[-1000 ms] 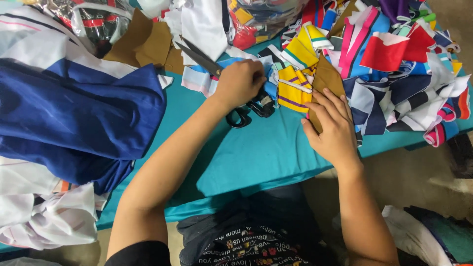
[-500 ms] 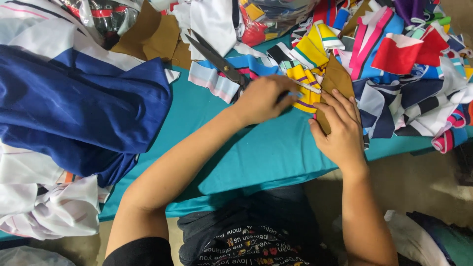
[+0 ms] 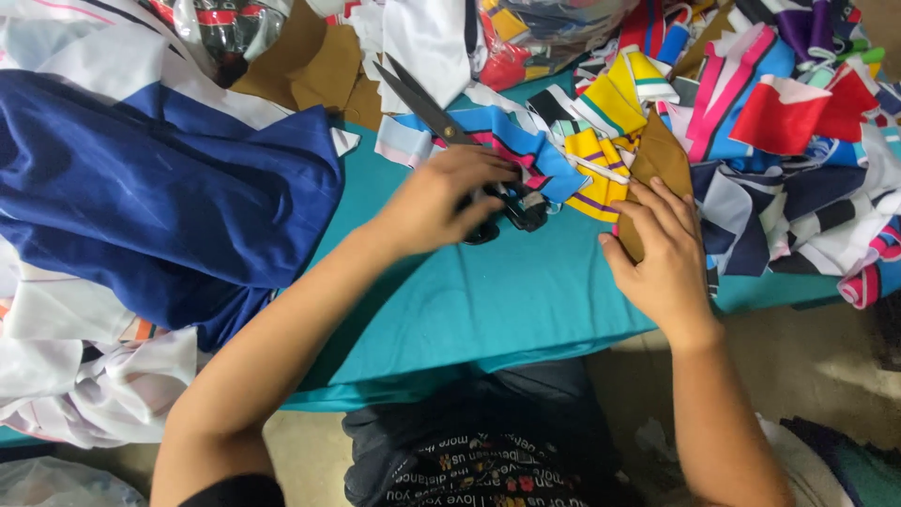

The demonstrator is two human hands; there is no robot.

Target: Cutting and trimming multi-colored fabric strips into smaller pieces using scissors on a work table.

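Scissors (image 3: 449, 122) lie on the teal-covered worktop (image 3: 488, 310), their long dark blades pointing up and to the left across a strip of blue, pink and white fabric (image 3: 497, 131), while the black loop handles sit under the left hand (image 3: 441, 199). That hand is curled down over the handles with its fingers bent around them; whether the fingers are already through the loops cannot be told, since the hand covers them. The right hand (image 3: 662, 258) lies flat and spread, palm down, pressing on a brown card piece (image 3: 657, 160) that rests against a yellow striped scrap (image 3: 601, 174).

Judging by their look, the scissors are stiff, fairly heavy metal with sharp edges, so the handles are the sensible place to grip, never the blades. The brown piece looks thin and semi-rigid, likely to bend rather than flop, and is best pinned flat or pinched at an edge. The cloth scraps around it appear light, limp and prone to sliding over one another.

To the left a large navy and white garment (image 3: 169, 188) is heaped on the worktop, and more brown pieces (image 3: 319, 66) lie near the top edge. A jumble of coloured offcuts (image 3: 788, 122) covers the right side.
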